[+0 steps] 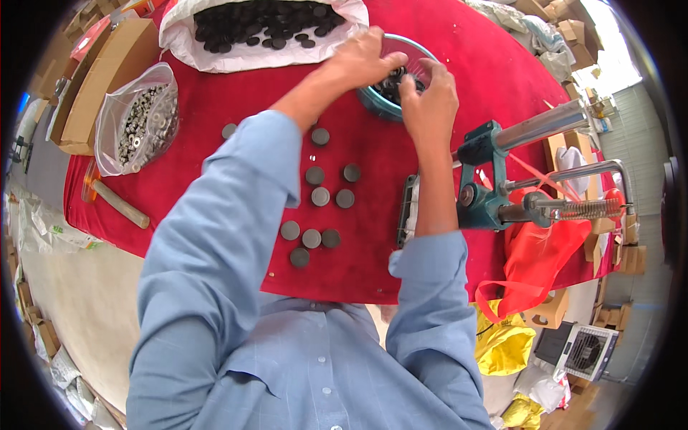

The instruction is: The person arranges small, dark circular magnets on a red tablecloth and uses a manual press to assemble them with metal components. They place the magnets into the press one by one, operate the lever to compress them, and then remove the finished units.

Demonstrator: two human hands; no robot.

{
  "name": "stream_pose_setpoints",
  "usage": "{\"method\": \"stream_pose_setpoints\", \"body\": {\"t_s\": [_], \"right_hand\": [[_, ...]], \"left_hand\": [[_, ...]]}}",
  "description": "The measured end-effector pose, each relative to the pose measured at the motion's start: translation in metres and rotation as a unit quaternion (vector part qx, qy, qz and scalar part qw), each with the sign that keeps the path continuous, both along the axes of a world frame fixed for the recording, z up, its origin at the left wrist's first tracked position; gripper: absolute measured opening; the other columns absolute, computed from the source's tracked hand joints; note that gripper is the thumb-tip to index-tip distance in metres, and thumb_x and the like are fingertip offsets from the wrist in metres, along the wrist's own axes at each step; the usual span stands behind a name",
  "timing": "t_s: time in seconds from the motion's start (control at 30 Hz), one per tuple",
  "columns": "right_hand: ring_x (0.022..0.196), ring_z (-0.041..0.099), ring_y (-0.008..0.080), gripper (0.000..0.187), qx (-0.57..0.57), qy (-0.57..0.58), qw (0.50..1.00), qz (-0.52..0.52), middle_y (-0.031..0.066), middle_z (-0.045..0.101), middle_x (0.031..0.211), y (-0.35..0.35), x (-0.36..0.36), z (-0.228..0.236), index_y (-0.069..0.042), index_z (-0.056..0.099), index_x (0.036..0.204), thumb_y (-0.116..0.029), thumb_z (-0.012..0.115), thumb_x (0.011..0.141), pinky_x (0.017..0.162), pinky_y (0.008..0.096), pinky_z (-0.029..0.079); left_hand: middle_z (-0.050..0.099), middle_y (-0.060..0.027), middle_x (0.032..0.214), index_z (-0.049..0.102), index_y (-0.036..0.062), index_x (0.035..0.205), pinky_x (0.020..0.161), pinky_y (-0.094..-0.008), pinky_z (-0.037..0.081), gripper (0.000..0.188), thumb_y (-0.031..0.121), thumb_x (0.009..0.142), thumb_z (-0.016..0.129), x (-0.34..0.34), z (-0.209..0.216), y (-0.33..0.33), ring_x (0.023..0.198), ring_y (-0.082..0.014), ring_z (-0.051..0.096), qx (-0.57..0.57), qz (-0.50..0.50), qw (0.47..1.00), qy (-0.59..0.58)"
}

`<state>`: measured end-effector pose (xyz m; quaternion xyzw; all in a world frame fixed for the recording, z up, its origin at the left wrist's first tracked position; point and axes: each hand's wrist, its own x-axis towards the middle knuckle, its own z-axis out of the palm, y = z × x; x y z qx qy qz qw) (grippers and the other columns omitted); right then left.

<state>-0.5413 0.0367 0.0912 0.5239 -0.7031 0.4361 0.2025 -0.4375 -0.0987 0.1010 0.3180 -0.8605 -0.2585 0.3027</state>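
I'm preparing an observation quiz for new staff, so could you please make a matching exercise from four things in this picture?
1. basin
2. clear plastic bag
3. wooden-handled tool
4. metal press

A. right of the right hand
B. just below the plastic bag in the picture
C. between left hand and right hand
D. holding small metallic parts

Pairs: 1-C; 2-D; 3-B; 4-A.

A red bag (541, 265) sits at the right edge of the red-draped table (494, 64). Off the table's lower right are a yellow bag (505, 347) and a boxy fan unit (588, 351); at the table's upper left, a long cardboard box (107, 86).
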Motion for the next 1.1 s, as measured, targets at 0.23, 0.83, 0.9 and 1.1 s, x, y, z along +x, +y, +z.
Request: {"method": "stream_pose_setpoints", "body": {"t_s": [0.23,0.83,0.9,1.1], "right_hand": [[0.143,0.045,0.0505,0.076,0.183,-0.156,0.957,0.164,0.0345,0.04,0.157,0.135,0.098,-0.068,0.01,0.04,0.153,-0.022,0.077,0.094,0.118,0.0513,0.041],[0.157,0.023,0.0493,0.145,0.3,-0.023,0.934,0.193,0.0347,0.018,0.169,0.091,0.142,-0.099,0.0,0.019,0.165,-0.068,0.092,0.061,0.124,0.0596,0.028],[0.158,0.023,0.0483,0.143,0.299,-0.016,0.928,0.22,0.0331,0.018,0.17,0.087,0.14,-0.1,0.0,0.02,0.165,-0.066,0.093,0.062,0.125,0.0592,0.028],[0.155,0.031,0.0476,0.098,0.209,-0.15,0.923,0.287,0.0329,0.03,0.166,0.053,0.099,-0.078,0.004,0.033,0.161,-0.043,0.081,0.089,0.126,0.052,0.031]], "left_hand": [[0.053,-0.0209,0.156,0.052,0.0004,0.151,0.118,-0.0434,0.042,0.07,0.037,0.096,0.075,0.253,-0.026,0.059,0.143,-0.034,0.053,-0.048,0.04,0.997,-0.053],[0.014,-0.0325,0.171,0.01,0.0001,0.168,0.128,-0.0625,0.017,0.156,0.082,0.057,0.084,0.274,-0.105,0.133,0.16,-0.0496,0.014,-0.043,0.069,0.97,-0.228],[0.015,-0.0313,0.172,0.012,0.0013,0.168,0.128,-0.0626,0.017,0.154,0.08,0.058,0.085,0.268,-0.1,0.136,0.16,-0.0483,0.016,-0.031,0.068,0.969,-0.236],[0.018,-0.0285,0.173,0.027,0.0012,0.166,0.128,-0.0574,0.022,0.118,0.063,0.081,0.081,0.293,-0.077,0.089,0.159,-0.046,0.023,-0.009,0.051,0.987,-0.154]]}}
